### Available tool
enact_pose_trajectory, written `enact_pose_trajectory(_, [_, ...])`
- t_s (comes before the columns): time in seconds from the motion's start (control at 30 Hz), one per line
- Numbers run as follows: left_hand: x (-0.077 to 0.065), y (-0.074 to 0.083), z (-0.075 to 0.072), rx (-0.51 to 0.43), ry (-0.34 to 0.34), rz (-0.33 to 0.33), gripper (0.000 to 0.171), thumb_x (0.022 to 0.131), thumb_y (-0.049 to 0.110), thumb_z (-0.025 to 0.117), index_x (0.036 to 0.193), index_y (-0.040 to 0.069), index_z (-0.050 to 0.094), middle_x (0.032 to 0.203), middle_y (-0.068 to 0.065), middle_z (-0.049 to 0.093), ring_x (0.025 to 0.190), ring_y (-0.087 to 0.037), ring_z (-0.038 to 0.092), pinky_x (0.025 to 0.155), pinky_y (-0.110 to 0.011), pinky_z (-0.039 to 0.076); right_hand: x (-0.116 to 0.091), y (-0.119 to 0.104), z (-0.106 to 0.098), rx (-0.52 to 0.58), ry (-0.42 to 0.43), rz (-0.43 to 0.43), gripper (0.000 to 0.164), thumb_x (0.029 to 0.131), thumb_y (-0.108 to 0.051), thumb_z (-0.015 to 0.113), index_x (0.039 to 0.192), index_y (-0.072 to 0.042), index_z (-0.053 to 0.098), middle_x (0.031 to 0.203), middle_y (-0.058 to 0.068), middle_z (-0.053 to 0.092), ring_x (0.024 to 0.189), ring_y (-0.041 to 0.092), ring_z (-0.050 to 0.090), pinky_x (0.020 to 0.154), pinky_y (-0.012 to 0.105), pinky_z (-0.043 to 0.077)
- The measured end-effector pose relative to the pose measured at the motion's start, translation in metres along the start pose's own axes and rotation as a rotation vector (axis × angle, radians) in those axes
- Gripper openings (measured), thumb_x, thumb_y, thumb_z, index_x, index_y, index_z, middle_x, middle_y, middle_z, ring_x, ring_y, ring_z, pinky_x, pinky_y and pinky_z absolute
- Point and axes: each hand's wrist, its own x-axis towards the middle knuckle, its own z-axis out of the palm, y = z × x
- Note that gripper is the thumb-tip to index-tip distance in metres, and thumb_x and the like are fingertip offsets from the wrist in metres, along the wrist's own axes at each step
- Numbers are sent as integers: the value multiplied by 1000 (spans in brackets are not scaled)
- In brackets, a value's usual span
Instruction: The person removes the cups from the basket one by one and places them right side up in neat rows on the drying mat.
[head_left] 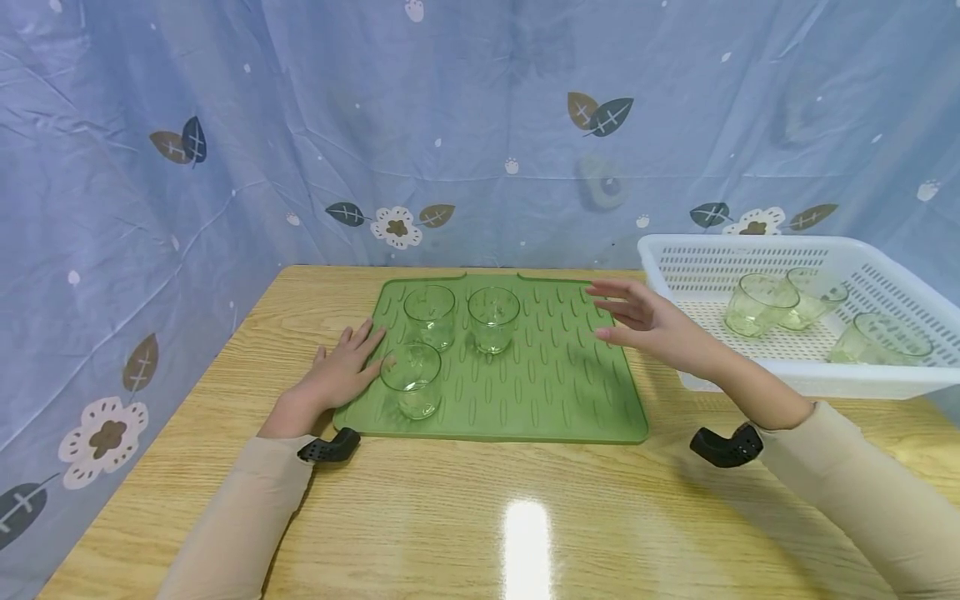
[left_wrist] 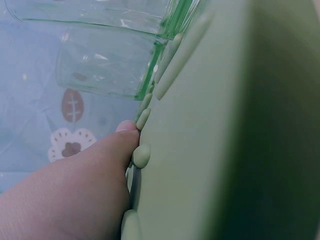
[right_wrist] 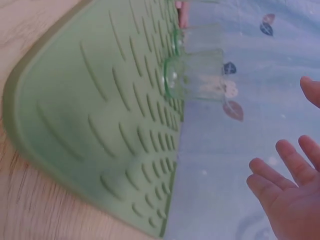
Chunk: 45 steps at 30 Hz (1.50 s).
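Observation:
On the left edge of a green ridged drying mat, my left hand rests flat with its fingers spread. Its thumb points toward the front glass tumbler; whether they touch I cannot tell. Behind that stand two more clear tumblers, the back left glass and the middle glass, both upright. My right hand hovers over the mat's right side, fingers loosely extended and holding nothing. In the right wrist view its spread fingers show apart from the glasses.
To the right, a white perforated plastic basket holds three tilted tumblers, one a left glass. A wooden table lies under everything. A blue floral curtain hangs behind and on the left.

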Motion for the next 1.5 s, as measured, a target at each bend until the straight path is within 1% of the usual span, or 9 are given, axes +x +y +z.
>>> enact_pose_trajectory(0.1, [0,-1,0,2,4,1,74,109,54,36,166,10,19,170,-18,3,152,-50,1,109,-81,-2,-10,-1,-7,-12,29,-28,59,104,-9,63,156,-5,35,159,12,39,148,34,35,105,17,42])
enact_pose_trajectory(0.33, [0,-1,1,5,7,0,74,109,56,35,166,11,19,171,-18,4,152,-50,2,109,-81,0,-26,2,-28,-57,114,-107,50,104,-1,59,150,-5,43,147,-12,50,134,1,47,98,14,46])
enact_pose_trajectory(0.43, [0,-1,0,2,7,-3,74,109,55,36,166,11,19,171,-18,4,152,-50,1,109,-81,-1,-32,6,-38,-96,151,-113,49,103,1,59,150,-5,44,143,-14,51,129,-4,49,97,12,46])
enact_pose_trajectory(0.93, [0,-1,4,16,3,-3,72,110,53,36,166,11,18,171,-17,3,153,-48,0,110,-80,-1,-66,34,-91,-314,315,116,52,105,-14,62,152,-6,41,142,-12,49,116,-13,47,85,4,43])
enact_pose_trajectory(1.2, [0,-2,3,19,0,-2,71,110,51,37,166,11,18,171,-17,4,153,-48,0,110,-80,0,-77,54,-122,-353,351,178,45,106,-19,61,146,-30,43,134,-23,43,110,-17,44,81,1,40])
enact_pose_trajectory(1.33, [0,-3,3,18,5,0,72,110,54,36,166,11,18,171,-17,4,153,-49,0,109,-81,0,-79,59,-132,-380,359,215,50,106,-22,61,151,-17,40,135,-17,43,106,-19,43,77,1,40])
enact_pose_trajectory(1.4, [0,-3,3,17,4,0,72,110,54,35,166,11,18,171,-17,4,152,-49,0,109,-81,0,-79,61,-138,-414,366,249,57,106,-26,60,154,-8,37,142,-3,44,103,-16,42,73,1,39])
enact_pose_trajectory(1.47, [0,-2,2,16,4,-1,72,110,53,36,166,12,18,171,-17,3,152,-50,0,110,-81,0,-79,63,-144,-442,367,283,64,107,-29,59,156,1,32,149,11,43,117,0,52,71,4,38])
enact_pose_trajectory(1.5, [0,-2,2,16,4,-2,71,110,52,36,166,11,18,171,-17,3,152,-49,0,110,-81,0,-79,63,-147,-452,367,303,67,107,-31,59,157,3,29,153,21,39,124,13,53,77,9,44])
